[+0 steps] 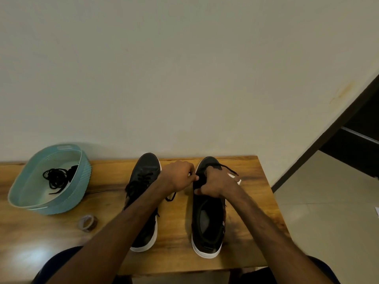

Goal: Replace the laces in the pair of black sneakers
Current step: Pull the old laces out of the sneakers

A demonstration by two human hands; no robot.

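Note:
Two black sneakers with white soles stand on the wooden table (252,201), toes toward the wall. The left sneaker (146,173) is laced; my left forearm crosses over it. The right sneaker (208,224) has a black lace (224,167) running loosely over its toe. My left hand (178,177) pinches the lace at the shoe's left edge. My right hand (215,184) grips the tongue area of the right sneaker, its fingers curled over the upper. A second lace end (171,196) lies on the table between the shoes.
A teal plastic basket (84,181) at the table's left holds a bundle of black laces (56,179). A small roll of tape (88,222) lies in front of it. The wall runs right behind the table; a dark door frame (328,136) stands at right.

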